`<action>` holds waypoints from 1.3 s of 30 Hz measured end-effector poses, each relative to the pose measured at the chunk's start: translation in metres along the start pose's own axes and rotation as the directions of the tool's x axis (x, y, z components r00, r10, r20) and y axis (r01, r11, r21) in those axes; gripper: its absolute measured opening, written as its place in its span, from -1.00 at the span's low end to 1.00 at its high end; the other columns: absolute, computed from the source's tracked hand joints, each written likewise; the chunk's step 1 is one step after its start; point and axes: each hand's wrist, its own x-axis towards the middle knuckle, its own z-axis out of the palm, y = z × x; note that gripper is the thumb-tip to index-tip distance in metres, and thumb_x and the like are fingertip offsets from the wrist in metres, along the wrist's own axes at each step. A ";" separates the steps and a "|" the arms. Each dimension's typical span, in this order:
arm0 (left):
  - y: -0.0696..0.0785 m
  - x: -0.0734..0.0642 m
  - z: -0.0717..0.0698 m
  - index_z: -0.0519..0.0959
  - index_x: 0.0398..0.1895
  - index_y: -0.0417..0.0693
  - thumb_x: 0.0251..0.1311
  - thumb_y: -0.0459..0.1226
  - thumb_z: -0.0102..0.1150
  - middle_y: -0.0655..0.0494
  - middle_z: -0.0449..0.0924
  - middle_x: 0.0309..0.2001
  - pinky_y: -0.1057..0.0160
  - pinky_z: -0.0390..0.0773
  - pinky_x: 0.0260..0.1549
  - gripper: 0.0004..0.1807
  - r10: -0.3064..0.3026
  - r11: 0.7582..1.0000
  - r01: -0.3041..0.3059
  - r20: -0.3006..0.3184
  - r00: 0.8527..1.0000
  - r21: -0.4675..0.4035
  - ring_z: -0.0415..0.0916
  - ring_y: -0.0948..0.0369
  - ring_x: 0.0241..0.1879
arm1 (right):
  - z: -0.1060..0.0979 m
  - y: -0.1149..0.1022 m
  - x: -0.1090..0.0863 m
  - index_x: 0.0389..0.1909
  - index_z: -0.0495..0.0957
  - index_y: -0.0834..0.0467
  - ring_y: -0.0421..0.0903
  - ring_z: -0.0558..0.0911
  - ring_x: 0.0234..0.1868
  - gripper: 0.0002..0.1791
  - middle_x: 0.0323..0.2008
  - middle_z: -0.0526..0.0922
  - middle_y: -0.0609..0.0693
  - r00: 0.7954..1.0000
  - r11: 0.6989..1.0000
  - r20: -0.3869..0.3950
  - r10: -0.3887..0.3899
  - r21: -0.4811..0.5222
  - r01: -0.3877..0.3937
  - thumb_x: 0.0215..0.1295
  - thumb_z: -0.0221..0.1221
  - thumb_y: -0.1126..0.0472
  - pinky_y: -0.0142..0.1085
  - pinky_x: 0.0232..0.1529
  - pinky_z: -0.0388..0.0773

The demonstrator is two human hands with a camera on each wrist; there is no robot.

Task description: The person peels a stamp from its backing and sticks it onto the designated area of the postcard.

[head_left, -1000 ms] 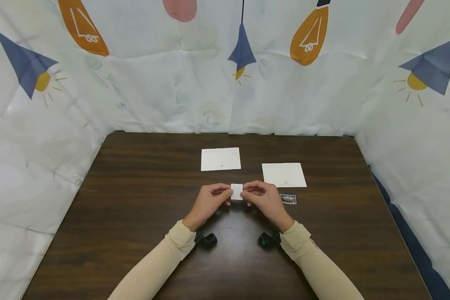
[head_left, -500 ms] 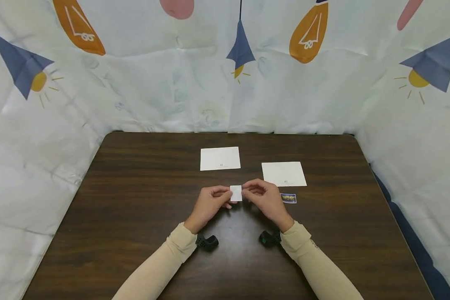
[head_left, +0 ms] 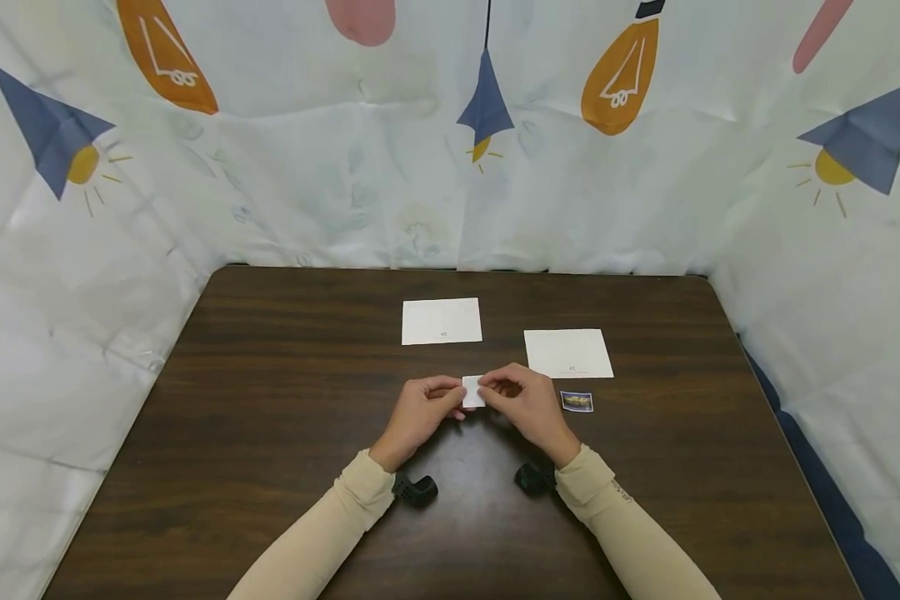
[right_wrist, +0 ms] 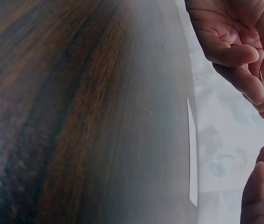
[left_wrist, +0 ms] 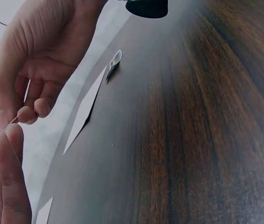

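Observation:
Both hands meet above the middle of the table around a small white stamp-sized paper (head_left: 472, 397), its plain side facing up. Thumb and fingers of my left hand (head_left: 417, 413) pinch its left edge. My right hand (head_left: 529, 407) pinches its upper right part. Seen from the left wrist, the paper is nearly edge-on, a thin toothed line between the fingertips. On the table just right of my right hand lies a small picture stamp (head_left: 577, 402) with a white border; the left wrist view shows it curling up from the surface.
Two white cards or envelopes (head_left: 442, 322) with tiny print lie flat beyond the hands, the right one (head_left: 568, 353) nearer. A dark wood-grain table (head_left: 285, 375) carries everything. Patterned white cloth (head_left: 390, 183) hangs around its back and sides. Black devices sit at both wrists.
My right hand has shifted slightly left, its fingertips now over the paper's upper right part instead of at its edge. The left hand keeps its pinch.

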 end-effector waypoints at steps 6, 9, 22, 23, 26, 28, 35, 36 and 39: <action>0.000 0.000 0.002 0.67 0.06 -0.39 0.39 -0.34 0.26 -0.22 0.79 -0.13 0.34 0.77 -0.28 -0.70 -0.009 1.000 0.009 0.009 1.000 -0.015 0.71 0.27 -0.39 | 0.001 0.001 0.000 -0.23 0.80 0.04 -0.26 0.63 -0.37 -0.88 -0.35 0.74 -0.04 1.000 1.000 -0.022 -0.004 -0.011 0.004 0.22 0.46 0.26 -0.46 -0.29 0.64; -0.001 0.000 0.002 0.67 0.05 -0.39 0.39 -0.33 0.26 -0.21 0.79 -0.14 0.34 0.77 -0.28 -0.71 -0.005 1.000 0.005 0.016 1.000 -0.008 0.71 0.27 -0.38 | 0.002 0.001 0.001 -0.23 0.80 0.04 -0.26 0.62 -0.37 -0.87 -0.35 0.73 -0.04 1.000 1.000 -0.030 0.000 -0.014 0.000 0.21 0.48 0.25 -0.47 -0.29 0.64; -0.002 -0.001 0.003 0.69 0.03 -0.36 0.40 -0.33 0.26 -0.35 0.76 -0.13 0.28 0.79 -0.25 -0.73 0.037 0.995 -0.042 0.056 0.998 0.092 0.74 0.24 -0.34 | 0.005 -0.003 0.002 -0.27 0.81 0.05 -0.27 0.57 -0.41 -0.91 -0.38 0.71 -0.04 1.000 1.000 -0.001 0.005 0.011 -0.005 0.21 0.47 0.26 -0.48 -0.36 0.56; -0.002 -0.001 0.003 0.69 0.03 -0.35 0.39 -0.33 0.26 -0.35 0.76 -0.13 0.26 0.79 -0.24 -0.73 0.037 0.994 -0.043 0.056 0.998 0.098 0.73 0.26 -0.36 | 0.005 -0.003 0.002 -0.28 0.81 0.04 -0.27 0.57 -0.41 -0.91 -0.38 0.71 -0.04 1.000 1.000 0.002 0.008 0.012 -0.008 0.21 0.47 0.25 -0.47 -0.36 0.56; -0.002 -0.002 0.003 0.70 0.03 -0.33 0.39 -0.31 0.28 -0.32 0.77 -0.13 0.20 0.80 -0.22 -0.73 0.037 0.992 -0.044 0.057 0.998 0.122 0.71 0.31 -0.39 | 0.005 -0.002 0.003 -0.30 0.80 0.05 -0.27 0.57 -0.41 -0.92 -0.39 0.70 -0.04 1.000 1.000 0.009 0.024 0.012 -0.024 0.20 0.48 0.25 -0.47 -0.36 0.56; -0.002 -0.002 0.003 0.71 0.02 -0.32 0.38 -0.30 0.29 -0.29 0.78 -0.14 0.17 0.80 -0.22 -0.73 0.038 0.990 -0.046 0.059 0.997 0.134 0.71 0.32 -0.40 | 0.005 -0.002 0.003 -0.31 0.79 0.05 -0.27 0.56 -0.41 -0.92 -0.40 0.69 -0.04 0.999 0.999 0.012 0.034 0.007 -0.034 0.19 0.48 0.25 -0.47 -0.36 0.56; -0.001 -0.003 0.003 0.72 0.00 -0.30 0.37 -0.29 0.30 -0.23 0.80 -0.16 0.16 0.80 -0.24 -0.73 0.045 0.987 -0.054 0.061 0.997 0.151 0.72 0.28 -0.40 | 0.005 -0.002 0.002 -0.36 0.76 0.03 -0.27 0.53 -0.43 -0.92 -0.41 0.67 -0.04 0.999 0.999 0.017 0.045 0.000 -0.045 0.19 0.48 0.26 -0.46 -0.38 0.53; -0.002 -0.004 0.003 0.72 0.00 -0.30 0.37 -0.29 0.30 -0.23 0.80 -0.17 0.16 0.80 -0.24 -0.73 0.046 0.987 -0.055 0.061 0.997 0.153 0.73 0.27 -0.40 | 0.005 -0.001 0.002 -0.35 0.76 0.03 -0.27 0.53 -0.43 -0.91 -0.41 0.67 -0.04 0.999 0.999 0.018 0.045 0.001 -0.045 0.19 0.48 0.25 -0.46 -0.38 0.53; -0.002 -0.004 0.003 0.72 0.00 -0.30 0.37 -0.29 0.30 -0.23 0.79 -0.18 0.15 0.80 -0.24 -0.73 0.048 0.986 -0.057 0.062 0.997 0.159 0.75 0.23 -0.39 | 0.005 -0.001 0.002 -0.32 0.77 0.03 -0.27 0.53 -0.42 -0.91 -0.39 0.68 -0.04 0.999 0.999 0.019 0.047 0.004 -0.047 0.20 0.48 0.25 -0.46 -0.37 0.52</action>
